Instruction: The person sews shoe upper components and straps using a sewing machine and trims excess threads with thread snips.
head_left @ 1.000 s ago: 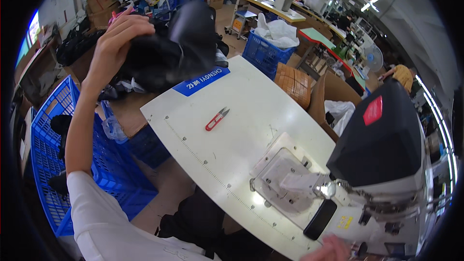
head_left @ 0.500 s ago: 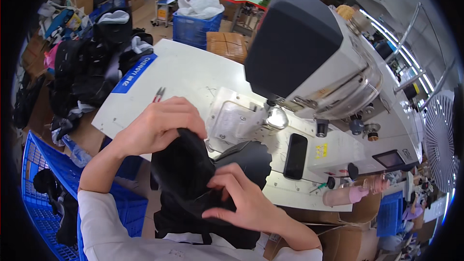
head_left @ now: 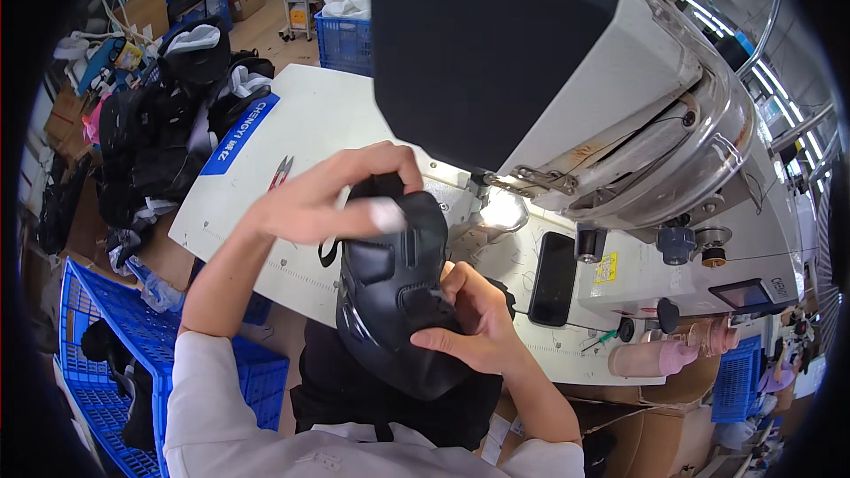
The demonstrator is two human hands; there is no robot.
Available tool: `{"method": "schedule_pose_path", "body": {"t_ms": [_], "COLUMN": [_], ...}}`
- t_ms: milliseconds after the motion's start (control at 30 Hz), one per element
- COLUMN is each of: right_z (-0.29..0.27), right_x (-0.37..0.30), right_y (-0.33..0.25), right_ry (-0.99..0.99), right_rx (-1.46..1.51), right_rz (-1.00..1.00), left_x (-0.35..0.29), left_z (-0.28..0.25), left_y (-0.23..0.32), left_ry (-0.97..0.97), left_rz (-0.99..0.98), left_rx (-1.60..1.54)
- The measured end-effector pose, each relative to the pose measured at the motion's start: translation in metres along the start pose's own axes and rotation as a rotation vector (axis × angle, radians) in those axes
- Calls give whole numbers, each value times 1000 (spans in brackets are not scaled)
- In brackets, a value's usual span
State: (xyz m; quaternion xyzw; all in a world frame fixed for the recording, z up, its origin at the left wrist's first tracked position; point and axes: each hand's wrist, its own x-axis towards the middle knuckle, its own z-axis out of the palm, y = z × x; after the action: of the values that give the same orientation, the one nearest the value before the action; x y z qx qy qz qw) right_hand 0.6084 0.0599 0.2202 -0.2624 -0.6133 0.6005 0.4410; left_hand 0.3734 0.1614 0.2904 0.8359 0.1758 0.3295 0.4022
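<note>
A black piece with stitched, glossy panels (head_left: pixel 385 319) and a small loop on its left side, resembling a shoe upper, is held upright in front of my body at the near table edge. My left hand (head_left: pixel 332 199) is at its top, fingers curled over the upper edge; the thumb is blurred by motion. Lower down, my right hand (head_left: pixel 478 323) grips the piece's right side, its thumb on the outer face and its fingers partly hidden behind. Beyond the hands stands a sewing machine (head_left: pixel 664 115), its lamp lighting the work area.
Red-handled thread snips (head_left: pixel 282 171) lie on the white table (head_left: pixel 310 115). A black phone (head_left: pixel 552 279), green screwdriver (head_left: pixel 600 341) and pink bottle (head_left: pixel 651 358) are at the right. Black pieces (head_left: pixel 146 133) are heaped left, above a blue crate (head_left: pixel 212 381).
The black piece has been turned, so its panelled outer face shows instead of its dark hollow. Both hands have shifted right, the left one also upward. My view has moved closer to the machine.
</note>
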Motion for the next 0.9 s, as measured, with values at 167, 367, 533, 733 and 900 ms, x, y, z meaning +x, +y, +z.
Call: {"method": "schedule_pose_path", "body": {"t_ms": [167,367,533,733,900], "right_z": [-13,-17,-18,-11,-19], "right_x": [3,-9,-8,-3,6], "right_y": [-3,-8,-7,3,8], "right_ry": [139,401,448,551,714], "right_rx": [134,80,56,43,-34], "right_rz": [37,141,118,161,201], "left_x": [17,17,21,24,36], "left_z": [25,54,63,64,60], "left_y": [-13,-30,-48,-74,-84], "left_ry": [181,236,279,344,365], "left_rz": [-321,-234,-358,-290,-228], "left_rx": [-228,-299,-527,-407,-115]}}
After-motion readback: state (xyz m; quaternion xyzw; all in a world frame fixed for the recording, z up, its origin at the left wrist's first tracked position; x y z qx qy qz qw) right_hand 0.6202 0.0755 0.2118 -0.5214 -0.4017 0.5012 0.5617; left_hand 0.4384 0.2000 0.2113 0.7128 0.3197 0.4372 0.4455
